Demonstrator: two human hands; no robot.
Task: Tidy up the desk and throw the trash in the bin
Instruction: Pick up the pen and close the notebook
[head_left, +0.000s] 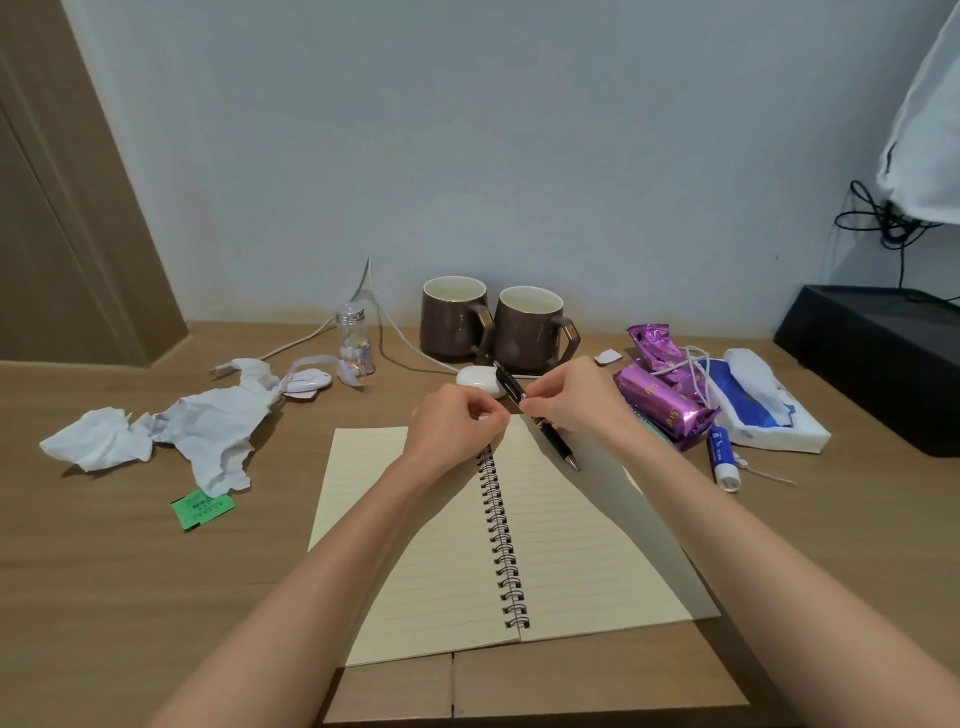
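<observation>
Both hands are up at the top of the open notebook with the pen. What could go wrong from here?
The black pen in the right hand points back toward the white earbud case and two mugs; a swing may knock them. The left hand pinches near the notebook spiral and might tear a page.

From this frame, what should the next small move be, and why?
Probably lift the pen clear of the open notebook and set it aside. The right hand pinches its upper part, it lies across the right page, and the left hand sits at the spiral top, so closing is blocked.
</observation>
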